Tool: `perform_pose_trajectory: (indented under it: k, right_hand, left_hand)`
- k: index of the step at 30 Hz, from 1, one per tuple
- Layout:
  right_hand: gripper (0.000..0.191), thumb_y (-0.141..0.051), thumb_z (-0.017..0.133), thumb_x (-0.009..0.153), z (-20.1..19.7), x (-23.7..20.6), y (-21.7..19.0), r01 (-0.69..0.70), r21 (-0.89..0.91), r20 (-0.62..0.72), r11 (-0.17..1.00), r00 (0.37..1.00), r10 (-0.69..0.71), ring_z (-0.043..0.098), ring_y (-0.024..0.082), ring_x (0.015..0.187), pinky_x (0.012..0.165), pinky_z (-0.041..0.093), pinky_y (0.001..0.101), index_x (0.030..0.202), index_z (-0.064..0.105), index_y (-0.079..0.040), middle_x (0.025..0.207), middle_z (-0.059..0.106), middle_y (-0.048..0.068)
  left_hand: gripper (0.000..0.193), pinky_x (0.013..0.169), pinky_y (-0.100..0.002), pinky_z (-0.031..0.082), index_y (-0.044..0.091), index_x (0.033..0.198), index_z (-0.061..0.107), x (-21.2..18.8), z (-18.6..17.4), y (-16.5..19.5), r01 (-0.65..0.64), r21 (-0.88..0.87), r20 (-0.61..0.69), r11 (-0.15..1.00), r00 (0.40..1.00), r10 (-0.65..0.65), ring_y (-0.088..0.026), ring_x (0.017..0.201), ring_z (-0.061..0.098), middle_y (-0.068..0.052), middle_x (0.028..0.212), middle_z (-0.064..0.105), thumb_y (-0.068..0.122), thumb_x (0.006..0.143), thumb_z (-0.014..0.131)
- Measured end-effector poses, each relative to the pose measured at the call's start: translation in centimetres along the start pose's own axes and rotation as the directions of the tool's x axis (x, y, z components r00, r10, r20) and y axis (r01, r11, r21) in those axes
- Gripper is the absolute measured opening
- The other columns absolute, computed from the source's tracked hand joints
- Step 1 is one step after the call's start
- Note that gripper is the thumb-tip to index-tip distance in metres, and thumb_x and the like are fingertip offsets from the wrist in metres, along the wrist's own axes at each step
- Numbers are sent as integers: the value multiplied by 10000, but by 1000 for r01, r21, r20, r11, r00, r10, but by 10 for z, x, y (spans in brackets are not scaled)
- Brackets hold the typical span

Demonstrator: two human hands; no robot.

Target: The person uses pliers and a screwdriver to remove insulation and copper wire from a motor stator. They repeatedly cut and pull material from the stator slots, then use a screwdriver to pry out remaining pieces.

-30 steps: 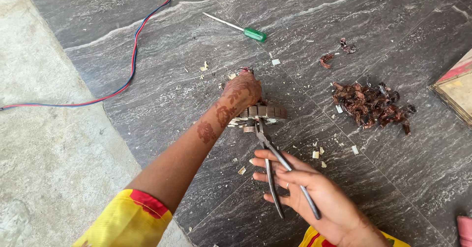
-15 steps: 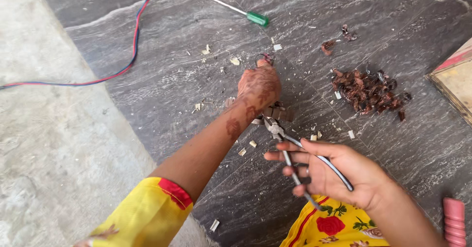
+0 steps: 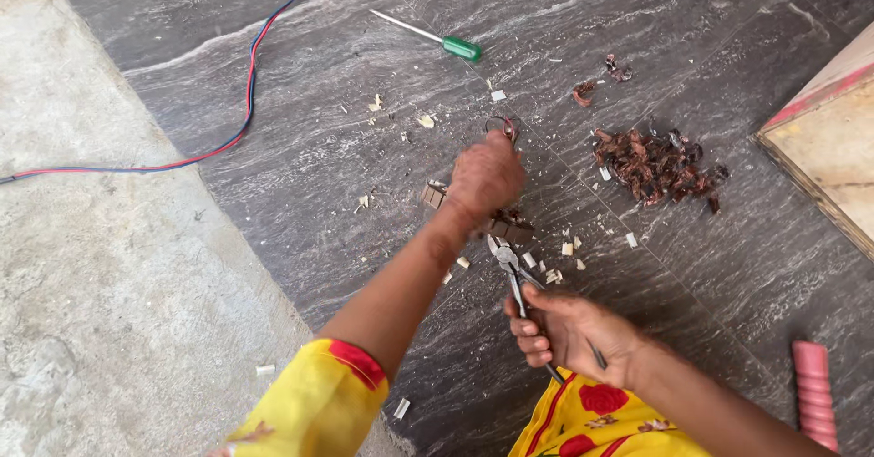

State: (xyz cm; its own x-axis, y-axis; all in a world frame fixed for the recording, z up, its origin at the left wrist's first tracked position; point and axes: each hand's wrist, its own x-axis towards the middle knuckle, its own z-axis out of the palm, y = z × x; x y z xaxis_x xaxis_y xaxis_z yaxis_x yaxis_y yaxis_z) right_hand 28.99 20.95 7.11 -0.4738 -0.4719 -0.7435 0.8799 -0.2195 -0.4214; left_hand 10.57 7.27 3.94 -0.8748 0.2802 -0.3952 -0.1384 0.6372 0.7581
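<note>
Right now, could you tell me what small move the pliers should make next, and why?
Probably ease the pliers forward to the metal block. The right hand holds them with the nose just short of the block, while the left hand presses down on it. The copper scraps heaped beside it suggest wire is being pulled out.

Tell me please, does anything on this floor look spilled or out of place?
Yes. Pale chips lie scattered over the dark stone floor around the left hand and the pliers in the right hand. A heap of brown wire scraps sits loose nearby, and a green-handled screwdriver lies apart.
</note>
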Motion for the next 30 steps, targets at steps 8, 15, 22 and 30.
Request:
perform_pose_trajectory:
  k: [8, 15, 22, 30]
  right_hand:
    - [300, -367, 564, 1037, -38, 25, 2, -240, 5, 304, 971, 925, 227, 338, 67, 546, 523, 327, 243, 959, 524, -80, 639, 328, -76]
    - [194, -260, 667, 912, -53, 42, 0, -241, -757, -360, 608, 930, -78, 436, 124, 554, 526, 338, 320, 918, 583, -85, 632, 484, -24]
    - [290, -303, 716, 871, -51, 32, -9, -423, -906, -356, -14, 780, -515, 705, 275, 842, 811, 566, 429, 1006, 722, -47, 887, 727, 138]
    - [301, -295, 656, 902, -39, 8, -59, -588, -743, -387, -319, 766, -513, 739, 254, 853, 815, 595, 440, 1123, 679, -93, 916, 737, 102]
  left_hand:
    - [300, 842, -431, 544, 2, 1252, 487, 22, 21, -41, -240, -47, -149, 970, 962, 231, -329, 996, 686, -156, 1002, 660, 272, 1123, 508]
    - [474, 1030, -498, 481, 67, 1261, 557, -15, 17, 7, 27, -185, 82, 982, 997, -11, -363, 1187, 662, -202, 1218, 701, 332, 1172, 174]
    - [427, 992, -454, 566, 54, 1447, 419, 50, 59, 31, 102, 243, 132, 965, 982, -138, -356, 1242, 646, -193, 1297, 646, 169, 1044, 501]
    - [465, 972, -428, 560, 42, 1437, 387, 79, 56, 6, 104, -58, -187, 993, 976, -114, -327, 1175, 663, -189, 1233, 651, 155, 1002, 505]
